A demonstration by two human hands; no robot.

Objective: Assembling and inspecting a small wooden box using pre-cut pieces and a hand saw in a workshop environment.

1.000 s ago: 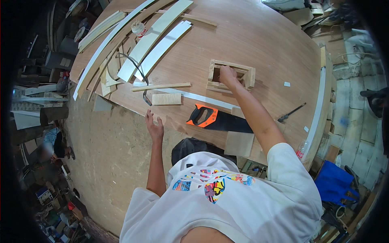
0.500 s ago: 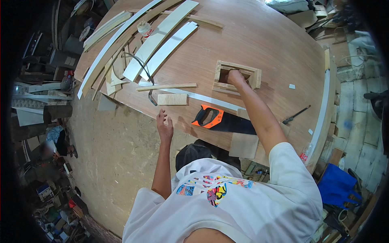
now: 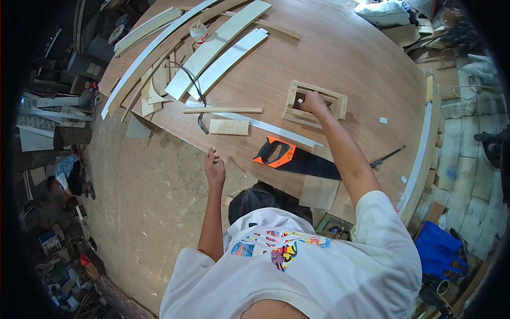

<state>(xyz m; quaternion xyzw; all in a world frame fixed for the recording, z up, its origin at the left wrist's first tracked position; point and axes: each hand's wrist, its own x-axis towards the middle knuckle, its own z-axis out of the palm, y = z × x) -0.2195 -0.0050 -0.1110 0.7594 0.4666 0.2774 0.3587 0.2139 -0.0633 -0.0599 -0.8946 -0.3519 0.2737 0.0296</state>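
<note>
Wooden box (image 3: 343, 107) on the tabletop (image 3: 356, 69): right grip (image 3: 314, 101) reaches in, hold unclear; left grip (image 3: 214, 169), nearer, hangs loosely uncurled.

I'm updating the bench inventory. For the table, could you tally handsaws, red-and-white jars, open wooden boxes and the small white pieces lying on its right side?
Handsaw: 1
Red-and-white jar: 1
Open wooden box: 1
Small white pieces: 2
Total: 5
</note>
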